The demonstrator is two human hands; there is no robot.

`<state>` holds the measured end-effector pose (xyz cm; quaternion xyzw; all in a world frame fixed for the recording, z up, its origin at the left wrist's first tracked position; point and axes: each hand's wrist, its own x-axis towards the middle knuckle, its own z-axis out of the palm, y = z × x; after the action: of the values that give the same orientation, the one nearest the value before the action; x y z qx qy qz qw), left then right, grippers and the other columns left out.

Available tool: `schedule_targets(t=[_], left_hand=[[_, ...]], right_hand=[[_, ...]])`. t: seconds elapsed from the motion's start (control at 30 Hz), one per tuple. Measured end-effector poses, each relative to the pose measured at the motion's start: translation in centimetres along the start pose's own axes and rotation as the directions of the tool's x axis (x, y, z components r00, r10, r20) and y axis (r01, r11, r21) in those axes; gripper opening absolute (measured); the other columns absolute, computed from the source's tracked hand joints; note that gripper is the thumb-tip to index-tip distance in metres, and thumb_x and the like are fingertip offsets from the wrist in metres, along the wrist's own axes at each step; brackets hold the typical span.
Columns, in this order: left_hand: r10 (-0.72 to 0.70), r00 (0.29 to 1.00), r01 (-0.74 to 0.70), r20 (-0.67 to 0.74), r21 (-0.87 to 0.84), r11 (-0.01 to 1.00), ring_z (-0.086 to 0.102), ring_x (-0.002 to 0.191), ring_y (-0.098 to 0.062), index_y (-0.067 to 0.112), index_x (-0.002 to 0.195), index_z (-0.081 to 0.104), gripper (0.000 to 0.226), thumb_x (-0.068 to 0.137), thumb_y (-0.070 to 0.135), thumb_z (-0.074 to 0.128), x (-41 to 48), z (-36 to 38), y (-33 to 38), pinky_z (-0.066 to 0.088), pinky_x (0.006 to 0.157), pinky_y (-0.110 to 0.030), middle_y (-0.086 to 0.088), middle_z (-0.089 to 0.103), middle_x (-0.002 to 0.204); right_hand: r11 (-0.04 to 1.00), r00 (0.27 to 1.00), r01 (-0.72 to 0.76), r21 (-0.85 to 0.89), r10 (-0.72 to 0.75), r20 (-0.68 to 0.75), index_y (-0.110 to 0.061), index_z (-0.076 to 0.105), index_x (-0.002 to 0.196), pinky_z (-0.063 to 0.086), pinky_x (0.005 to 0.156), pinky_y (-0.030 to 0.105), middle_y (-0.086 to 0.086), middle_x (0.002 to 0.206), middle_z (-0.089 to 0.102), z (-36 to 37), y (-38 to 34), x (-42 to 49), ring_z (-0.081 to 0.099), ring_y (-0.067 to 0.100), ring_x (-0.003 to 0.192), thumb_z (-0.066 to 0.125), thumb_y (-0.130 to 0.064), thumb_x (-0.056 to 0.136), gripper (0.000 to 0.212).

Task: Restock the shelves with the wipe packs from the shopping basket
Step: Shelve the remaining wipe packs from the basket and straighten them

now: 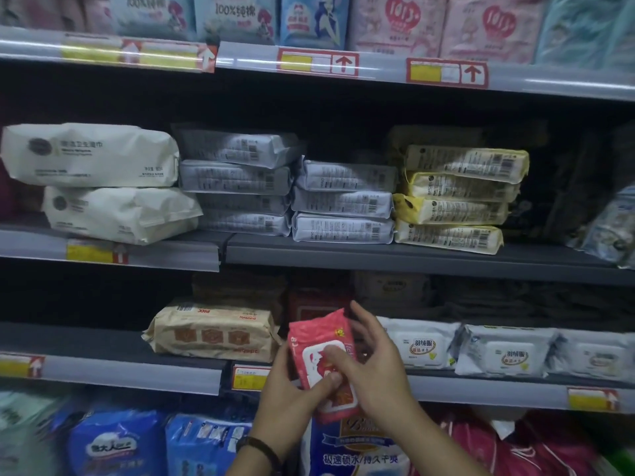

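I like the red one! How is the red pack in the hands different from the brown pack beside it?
The red pack is bright pinkish red; the brown pack is tan with brown squares. The red pack is held on end by the left hand and right hand; the brown pack lies flat on the shelf. The red pack looks narrower than the brown pack. Both are soft wrapped packs.

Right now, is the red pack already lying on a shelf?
No, the left hand and right hand hold the red pack up in front of the shelf.
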<state>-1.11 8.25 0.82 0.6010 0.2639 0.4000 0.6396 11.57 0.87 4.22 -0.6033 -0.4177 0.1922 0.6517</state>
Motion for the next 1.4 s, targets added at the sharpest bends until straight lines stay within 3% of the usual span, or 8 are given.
schedule_targets(t=[0.13, 0.27, 0.4, 0.57, 0.9, 1.1, 1.27, 1.4], left_hand=[[-0.008, 0.990, -0.022, -0.140, -0.211, 0.977, 0.077, 0.100, -0.017, 0.033, 0.142, 0.047, 0.095, 0.061, 0.017, 0.093, 0.6, 0.3, 0.4, 0.065, 0.075, -0.033, -0.004, 0.075, 0.121], [0.007, 0.990, -0.045, -0.142, -0.267, 0.963, 0.077, 0.103, -0.022, 0.051, 0.140, 0.044, 0.091, 0.071, 0.012, 0.090, 1.6, 0.5, 0.1, 0.066, 0.077, -0.048, -0.005, 0.068, 0.126], [0.112, 0.981, -0.108, -0.157, 0.037, 0.994, 0.070, 0.114, -0.020, 0.052, 0.127, 0.059, 0.060, 0.079, 0.032, 0.088, 2.8, 0.7, 0.2, 0.062, 0.094, -0.044, -0.001, 0.056, 0.137], [0.381, 0.891, -0.127, -0.246, 0.672, 0.730, 0.044, 0.123, -0.012, 0.030, 0.141, 0.062, 0.051, 0.092, 0.030, 0.077, 4.2, 0.7, 0.3, 0.038, 0.098, -0.024, 0.007, 0.048, 0.127], [0.203, 0.963, -0.057, -0.179, 0.601, 0.797, 0.064, 0.094, -0.009, 0.045, 0.121, 0.051, 0.048, 0.099, 0.003, 0.056, 4.9, 1.0, -1.8, 0.046, 0.074, -0.019, 0.014, 0.065, 0.105], [0.180, 0.966, -0.044, -0.185, 0.570, 0.820, 0.066, 0.102, -0.007, 0.046, 0.124, 0.054, 0.048, 0.094, 0.009, 0.064, 3.7, 0.5, -2.1, 0.058, 0.088, -0.030, 0.013, 0.067, 0.112], [0.123, 0.984, -0.047, -0.133, 0.467, 0.883, 0.061, 0.096, 0.008, 0.051, 0.129, 0.045, 0.060, 0.095, 0.006, 0.066, 3.0, -0.4, -1.7, 0.051, 0.071, -0.004, 0.023, 0.064, 0.112], [0.166, 0.905, -0.002, -0.393, 0.387, 0.922, 0.072, 0.098, -0.016, 0.045, 0.113, 0.057, 0.033, 0.088, 0.028, 0.071, 2.4, -3.8, -1.4, 0.061, 0.089, -0.046, 0.019, 0.068, 0.113]], right_hand=[[0.999, 0.959, -0.031, -0.018, 0.025, -0.282, -0.045, 0.059, 0.128, 0.059, 0.093, 0.029, -0.013, 0.129, 0.067, -0.3, 1.1, -1.1, 0.068, 0.004, 0.114, 0.085, -0.044, 0.085, 0.051], [0.907, 0.935, -0.221, 0.357, 0.301, -0.185, -0.043, 0.058, 0.137, 0.066, 0.087, 0.046, 0.007, 0.116, 0.080, 0.6, 2.9, -2.3, 0.079, 0.028, 0.102, 0.077, -0.022, 0.096, 0.049], [0.907, 0.914, -0.115, 0.406, 0.257, -0.315, -0.029, 0.060, 0.147, 0.061, 0.100, 0.051, 0.000, 0.119, 0.080, 1.5, 2.7, -0.3, 0.076, 0.024, 0.113, 0.066, -0.010, 0.103, 0.048], [0.983, 0.902, -0.081, 0.163, 0.142, -0.408, -0.038, 0.058, 0.150, 0.058, 0.104, 0.039, -0.017, 0.122, 0.077, 2.3, 3.1, 2.5, 0.071, 0.003, 0.115, 0.064, -0.013, 0.105, 0.051], [0.795, 0.938, -0.251, -0.552, 0.059, -0.341, -0.051, 0.028, 0.159, 0.059, 0.096, 0.046, -0.014, 0.128, 0.068, 2.7, 5.8, 2.8, 0.072, 0.019, 0.104, 0.050, -0.025, 0.109, 0.060], [0.706, 0.957, -0.277, -0.652, 0.138, -0.257, -0.047, 0.015, 0.166, 0.053, 0.103, 0.046, -0.004, 0.132, 0.067, 2.1, 4.4, 1.7, 0.068, 0.024, 0.110, 0.043, -0.023, 0.110, 0.067], [0.715, 0.949, -0.294, -0.635, 0.138, -0.284, -0.036, 0.025, 0.161, 0.050, 0.104, 0.049, 0.001, 0.139, 0.062, 2.4, 3.7, 0.8, 0.062, 0.029, 0.122, 0.048, -0.021, 0.105, 0.063], [0.821, 0.933, -0.287, -0.493, 0.124, -0.337, -0.023, 0.053, 0.138, 0.050, 0.103, 0.042, 0.002, 0.131, 0.058, 5.2, 3.5, -2.3, 0.059, 0.028, 0.126, 0.065, -0.013, 0.097, 0.044]])
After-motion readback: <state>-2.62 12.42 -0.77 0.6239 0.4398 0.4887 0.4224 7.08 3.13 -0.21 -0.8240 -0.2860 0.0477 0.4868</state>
